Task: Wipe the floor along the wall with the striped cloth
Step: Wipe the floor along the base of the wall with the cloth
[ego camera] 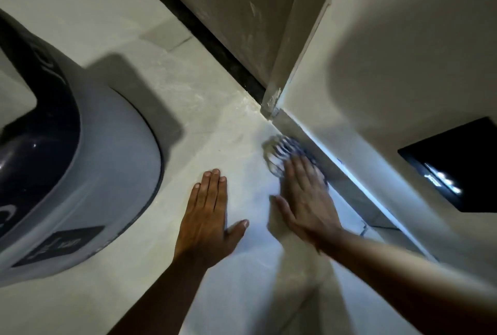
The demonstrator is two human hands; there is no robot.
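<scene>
Pale floor [215,108] runs up to the wall [390,65] on the right, with a big grey-and-navy appliance [80,173] on the left. The left hand [207,216] lies flat on the tiles, fingers together and thumb out. The right hand [306,194], blurred, presses flat on the striped cloth [282,149] against the wall's base.

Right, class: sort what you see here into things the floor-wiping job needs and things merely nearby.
Part of the job:
striped cloth
right hand pressing it
floor
wall base

Merely nearby:
left hand flat on the floor
large white and dark appliance
black wall panel
</scene>
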